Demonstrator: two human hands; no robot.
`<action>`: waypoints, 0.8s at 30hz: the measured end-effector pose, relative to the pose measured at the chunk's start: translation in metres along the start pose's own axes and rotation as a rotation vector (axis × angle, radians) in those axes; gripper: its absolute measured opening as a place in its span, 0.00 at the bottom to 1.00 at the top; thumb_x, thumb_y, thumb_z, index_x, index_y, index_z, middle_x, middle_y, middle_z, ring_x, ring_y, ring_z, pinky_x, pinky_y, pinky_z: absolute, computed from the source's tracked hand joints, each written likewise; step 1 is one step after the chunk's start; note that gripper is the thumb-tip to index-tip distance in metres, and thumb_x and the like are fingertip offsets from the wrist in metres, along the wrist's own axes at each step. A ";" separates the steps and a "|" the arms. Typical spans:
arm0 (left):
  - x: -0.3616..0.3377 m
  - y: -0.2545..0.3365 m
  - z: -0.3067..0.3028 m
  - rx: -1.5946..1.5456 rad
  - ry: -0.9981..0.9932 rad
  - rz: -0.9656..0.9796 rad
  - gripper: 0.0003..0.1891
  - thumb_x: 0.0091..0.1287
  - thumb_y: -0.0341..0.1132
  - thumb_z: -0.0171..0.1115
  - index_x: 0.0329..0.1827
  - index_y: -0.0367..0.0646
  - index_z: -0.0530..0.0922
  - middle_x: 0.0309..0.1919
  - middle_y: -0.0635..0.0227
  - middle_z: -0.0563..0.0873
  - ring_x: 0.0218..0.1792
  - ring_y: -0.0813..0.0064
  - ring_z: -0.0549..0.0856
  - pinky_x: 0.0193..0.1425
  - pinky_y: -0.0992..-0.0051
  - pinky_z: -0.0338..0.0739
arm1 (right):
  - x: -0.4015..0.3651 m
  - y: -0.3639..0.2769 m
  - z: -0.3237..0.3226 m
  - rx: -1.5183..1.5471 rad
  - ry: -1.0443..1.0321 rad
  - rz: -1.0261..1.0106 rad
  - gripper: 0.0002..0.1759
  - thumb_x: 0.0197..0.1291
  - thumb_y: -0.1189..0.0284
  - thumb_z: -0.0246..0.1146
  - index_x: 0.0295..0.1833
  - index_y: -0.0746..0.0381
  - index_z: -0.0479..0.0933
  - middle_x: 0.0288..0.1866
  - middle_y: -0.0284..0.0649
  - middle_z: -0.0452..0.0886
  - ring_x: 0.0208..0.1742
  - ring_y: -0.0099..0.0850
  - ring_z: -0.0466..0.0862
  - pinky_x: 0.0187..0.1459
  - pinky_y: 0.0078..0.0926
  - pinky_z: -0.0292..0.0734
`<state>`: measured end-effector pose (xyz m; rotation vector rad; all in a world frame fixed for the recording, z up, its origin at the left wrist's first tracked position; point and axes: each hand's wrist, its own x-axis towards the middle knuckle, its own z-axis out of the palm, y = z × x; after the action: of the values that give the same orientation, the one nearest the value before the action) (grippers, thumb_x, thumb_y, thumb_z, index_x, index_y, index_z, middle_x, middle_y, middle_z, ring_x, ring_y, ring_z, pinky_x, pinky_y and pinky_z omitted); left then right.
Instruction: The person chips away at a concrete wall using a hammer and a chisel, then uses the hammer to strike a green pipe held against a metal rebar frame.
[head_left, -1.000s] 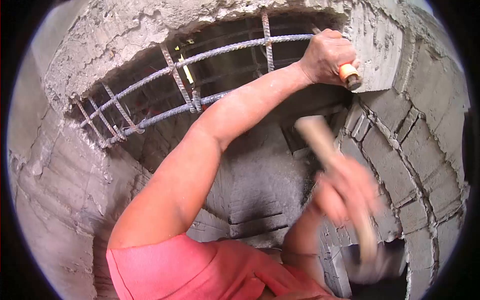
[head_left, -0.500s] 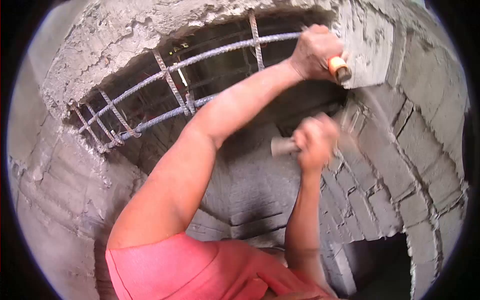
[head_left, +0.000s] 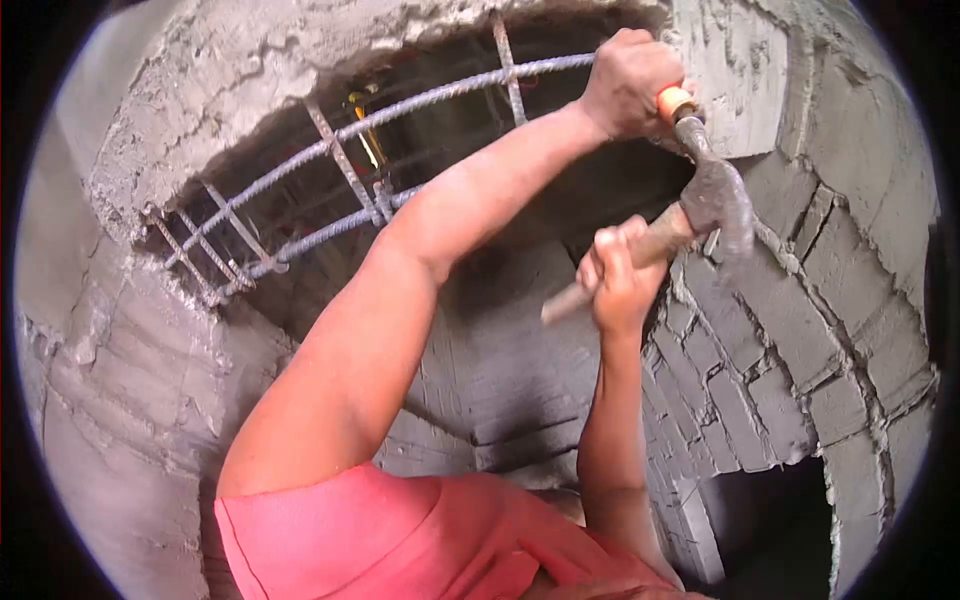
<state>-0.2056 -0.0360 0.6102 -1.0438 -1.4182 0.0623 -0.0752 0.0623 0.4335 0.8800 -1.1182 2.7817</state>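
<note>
My left hand, at the top right of the head view, is wrapped round a chisel whose orange collar and metal butt stick out of the fist. Its tip is hidden behind the hand, by the edge of the concrete. Lower down, my right hand grips the wooden handle of a claw hammer. The hammer's striking face is at the butt of the chisel and appears to touch it. Its curved claw points down, slightly blurred.
Ribbed steel bars cross a dark opening under the rough concrete edge. Grey block wall with ragged mortar joints stands at right. A dark square hole lies at lower right. A yellow object shows behind the bars.
The hammer, blurred by motion before, has come up to the chisel's end and shows clearly now. My left hand has shifted slightly up, still round the chisel.
</note>
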 end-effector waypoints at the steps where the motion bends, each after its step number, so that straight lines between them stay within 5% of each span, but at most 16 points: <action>1: 0.006 -0.006 0.002 -0.005 0.006 0.017 0.15 0.55 0.37 0.72 0.20 0.49 0.72 0.18 0.67 0.74 0.21 0.60 0.75 0.29 0.63 0.70 | 0.000 -0.017 0.008 0.059 0.037 -0.079 0.09 0.65 0.77 0.59 0.33 0.57 0.66 0.26 0.31 0.70 0.16 0.24 0.68 0.22 0.26 0.71; 6: 0.001 0.002 -0.003 -0.056 -0.018 -0.045 0.13 0.54 0.35 0.71 0.21 0.49 0.72 0.19 0.69 0.75 0.22 0.63 0.76 0.32 0.66 0.71 | -0.034 -0.089 -0.008 0.299 0.048 -0.742 0.06 0.64 0.73 0.60 0.38 0.54 0.68 0.26 0.33 0.68 0.23 0.28 0.73 0.32 0.35 0.76; 7: -0.001 0.001 -0.001 -0.050 -0.006 -0.043 0.13 0.55 0.34 0.71 0.21 0.49 0.72 0.19 0.69 0.75 0.22 0.63 0.76 0.32 0.66 0.71 | -0.038 -0.098 -0.011 0.300 0.042 -0.735 0.06 0.64 0.73 0.60 0.38 0.54 0.68 0.26 0.33 0.68 0.23 0.28 0.73 0.32 0.35 0.76; 9: -0.001 0.004 -0.004 -0.049 -0.011 -0.056 0.13 0.55 0.35 0.71 0.21 0.49 0.72 0.19 0.69 0.75 0.22 0.63 0.76 0.32 0.66 0.71 | -0.041 -0.108 -0.015 0.340 0.024 -1.108 0.08 0.65 0.71 0.60 0.34 0.55 0.68 0.25 0.33 0.69 0.24 0.29 0.73 0.36 0.37 0.77; 10: 0.001 0.004 -0.004 -0.054 -0.014 -0.061 0.13 0.55 0.35 0.71 0.21 0.49 0.72 0.19 0.69 0.75 0.22 0.63 0.76 0.32 0.66 0.71 | -0.031 -0.087 -0.015 -0.182 0.179 -1.165 0.11 0.66 0.71 0.60 0.32 0.56 0.66 0.23 0.33 0.68 0.24 0.28 0.73 0.35 0.36 0.76; 11: 0.001 0.004 -0.005 -0.063 -0.032 -0.071 0.13 0.54 0.35 0.71 0.21 0.49 0.72 0.19 0.68 0.74 0.22 0.62 0.76 0.32 0.65 0.71 | -0.015 -0.055 -0.014 -0.713 0.330 -1.165 0.13 0.67 0.71 0.61 0.30 0.57 0.65 0.22 0.33 0.68 0.24 0.27 0.72 0.34 0.36 0.75; 13: 0.001 -0.002 -0.005 -0.032 -0.038 -0.050 0.13 0.54 0.36 0.72 0.21 0.49 0.72 0.19 0.68 0.74 0.22 0.62 0.76 0.32 0.65 0.71 | 0.022 -0.009 0.008 0.279 -0.177 0.024 0.11 0.64 0.77 0.59 0.31 0.59 0.64 0.19 0.32 0.67 0.15 0.25 0.67 0.24 0.32 0.73; 14: 0.000 -0.002 -0.003 -0.005 -0.032 -0.029 0.14 0.53 0.36 0.72 0.21 0.49 0.72 0.19 0.68 0.74 0.22 0.61 0.76 0.31 0.65 0.71 | 0.015 -0.003 0.013 0.359 0.008 0.097 0.09 0.63 0.79 0.56 0.32 0.59 0.64 0.21 0.32 0.66 0.13 0.24 0.65 0.25 0.30 0.75; 16: 0.001 -0.004 -0.003 -0.021 -0.053 -0.031 0.14 0.52 0.37 0.73 0.21 0.49 0.72 0.19 0.68 0.74 0.22 0.61 0.77 0.31 0.64 0.71 | -0.005 -0.036 0.003 0.252 0.130 -0.028 0.08 0.64 0.79 0.56 0.36 0.58 0.63 0.24 0.33 0.67 0.15 0.24 0.67 0.24 0.30 0.75; 18: 0.001 -0.001 -0.003 -0.046 -0.033 -0.053 0.14 0.53 0.36 0.72 0.21 0.49 0.72 0.19 0.69 0.74 0.21 0.62 0.76 0.31 0.65 0.71 | -0.017 -0.048 -0.016 0.363 0.061 -0.384 0.08 0.64 0.76 0.56 0.43 0.55 0.63 0.28 0.36 0.69 0.21 0.25 0.72 0.26 0.32 0.76; 21: 0.000 -0.001 -0.002 -0.048 -0.022 -0.062 0.13 0.53 0.36 0.72 0.21 0.49 0.72 0.18 0.69 0.74 0.21 0.64 0.76 0.31 0.66 0.71 | -0.034 -0.108 -0.033 0.179 0.167 -0.951 0.10 0.66 0.70 0.55 0.31 0.53 0.65 0.23 0.33 0.69 0.21 0.24 0.72 0.28 0.31 0.76; 23: -0.001 -0.003 -0.002 -0.053 -0.023 -0.066 0.13 0.53 0.35 0.71 0.21 0.49 0.72 0.18 0.69 0.74 0.21 0.64 0.76 0.31 0.67 0.71 | -0.031 -0.109 -0.044 0.423 0.132 -1.026 0.15 0.67 0.68 0.55 0.26 0.53 0.65 0.24 0.31 0.72 0.22 0.24 0.73 0.31 0.29 0.76; 24: 0.000 -0.001 -0.002 -0.063 -0.021 -0.075 0.13 0.54 0.35 0.71 0.21 0.49 0.72 0.18 0.69 0.74 0.21 0.64 0.76 0.31 0.67 0.70 | -0.016 -0.079 -0.045 -0.117 -0.011 -0.961 0.13 0.67 0.70 0.56 0.27 0.53 0.65 0.23 0.30 0.69 0.21 0.23 0.71 0.29 0.28 0.73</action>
<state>-0.2044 -0.0371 0.6110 -1.0433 -1.4855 -0.0263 -0.0665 0.1526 0.4488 1.0440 -0.5898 1.9003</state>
